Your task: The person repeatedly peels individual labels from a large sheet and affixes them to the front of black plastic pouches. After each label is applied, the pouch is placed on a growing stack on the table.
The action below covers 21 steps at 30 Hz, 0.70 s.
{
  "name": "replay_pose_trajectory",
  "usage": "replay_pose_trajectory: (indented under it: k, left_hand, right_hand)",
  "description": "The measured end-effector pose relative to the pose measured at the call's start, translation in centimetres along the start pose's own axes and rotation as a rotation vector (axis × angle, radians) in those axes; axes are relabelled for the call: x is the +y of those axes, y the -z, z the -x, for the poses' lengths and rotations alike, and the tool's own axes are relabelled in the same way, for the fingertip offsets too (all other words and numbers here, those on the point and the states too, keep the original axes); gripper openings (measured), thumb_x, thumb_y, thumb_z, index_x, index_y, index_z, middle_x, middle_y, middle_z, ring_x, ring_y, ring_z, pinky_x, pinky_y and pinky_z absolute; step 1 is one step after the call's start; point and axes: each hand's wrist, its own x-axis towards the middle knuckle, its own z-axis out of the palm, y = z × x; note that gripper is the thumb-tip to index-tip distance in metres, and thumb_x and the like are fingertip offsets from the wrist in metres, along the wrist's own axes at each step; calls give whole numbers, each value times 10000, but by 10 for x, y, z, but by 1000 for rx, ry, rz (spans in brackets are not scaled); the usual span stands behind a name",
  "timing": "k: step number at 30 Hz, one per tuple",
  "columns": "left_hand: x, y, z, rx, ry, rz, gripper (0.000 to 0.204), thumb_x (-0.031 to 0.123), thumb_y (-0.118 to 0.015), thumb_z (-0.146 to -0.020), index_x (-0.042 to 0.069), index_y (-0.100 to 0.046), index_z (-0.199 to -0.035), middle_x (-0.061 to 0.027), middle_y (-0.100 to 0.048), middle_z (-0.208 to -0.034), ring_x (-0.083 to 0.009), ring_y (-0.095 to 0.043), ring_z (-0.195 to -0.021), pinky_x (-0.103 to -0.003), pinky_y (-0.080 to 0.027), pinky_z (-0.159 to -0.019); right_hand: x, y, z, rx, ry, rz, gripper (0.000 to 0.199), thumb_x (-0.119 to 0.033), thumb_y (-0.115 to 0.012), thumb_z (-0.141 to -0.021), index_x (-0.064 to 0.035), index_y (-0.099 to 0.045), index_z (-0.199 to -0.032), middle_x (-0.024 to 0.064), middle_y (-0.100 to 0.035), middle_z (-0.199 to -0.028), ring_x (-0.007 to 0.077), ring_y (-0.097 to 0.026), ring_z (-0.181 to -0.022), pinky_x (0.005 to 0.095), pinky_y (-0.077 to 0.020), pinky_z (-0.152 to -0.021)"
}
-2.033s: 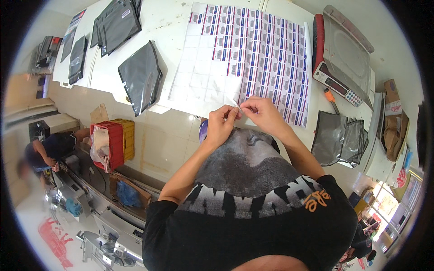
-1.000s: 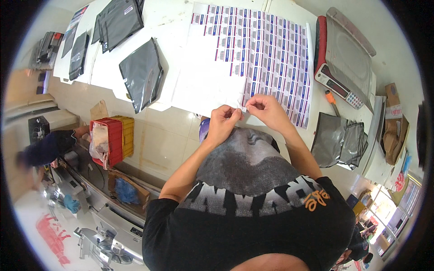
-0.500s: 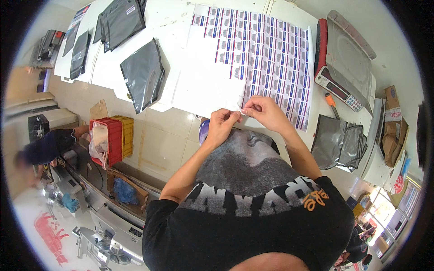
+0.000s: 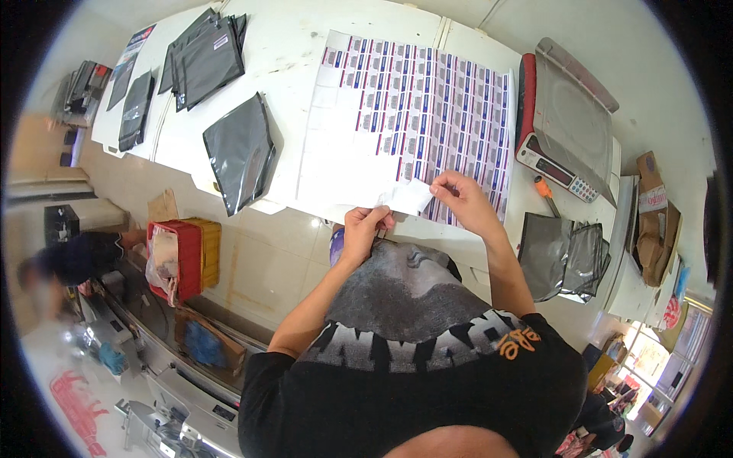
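Sticker sheet lay on the white table. My hands had been close together, but then my right hand moved away, pinching a white piece, so the peeling seemed to be working. My left hand pinched the sheet's near edge.

White table with label sheet, dark plastic bags, red-sided scale, orange-handled tool
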Motion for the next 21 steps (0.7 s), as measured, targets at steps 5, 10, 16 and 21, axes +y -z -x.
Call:
replay_pose_trajectory:
  k: [5, 10, 16, 21]
  left_hand:
    - [1, 4, -3, -6, 68, 15, 255, 140, -668, -1020, -8, -767, -838, -82, -734, -759, -121, -636, -668, -271, -502, -643]
    - [13, 11, -1, -43, 248, -172, 329, 252, -683, -1050, 2, -754, -848, -69, -740, -774, -142, -677, -669, -277, -527, -627]
    - [65, 29, 9, -139, 26, -813, 440, 377, -735, -1046, -11, -777, -844, -75, -734, -714, -128, -663, -624, -267, -508, -577]
    - [129, -9, 32, -222, -77, -144, 322, 208, -709, -1067, -23, -676, -1288, -110, -787, -956, -152, -746, -898, -303, -614, -808]
  right_hand:
    - [7, 6, 1, 153, 106, -60, 121, -132, -693, -1061, -14, -703, -1038, -1, -652, -938, 79, -561, -845, 271, -475, -776]
    - [-17, 31, 3, 297, 195, -141, 67, -81, -683, -1070, -19, -690, -1046, -15, -663, -1030, 64, -569, -942, 267, -480, -860]
    - [-65, 18, 2, 219, 717, 505, 160, -34, -805, -882, -54, -716, -1014, 61, -784, -1240, 266, -674, -1004, 394, -534, -907]
    - [-67, -23, 5, 49, 910, 667, 226, -131, -826, -855, -85, -729, -1053, 9, -741, -1318, 234, -656, -1132, 400, -512, -929]
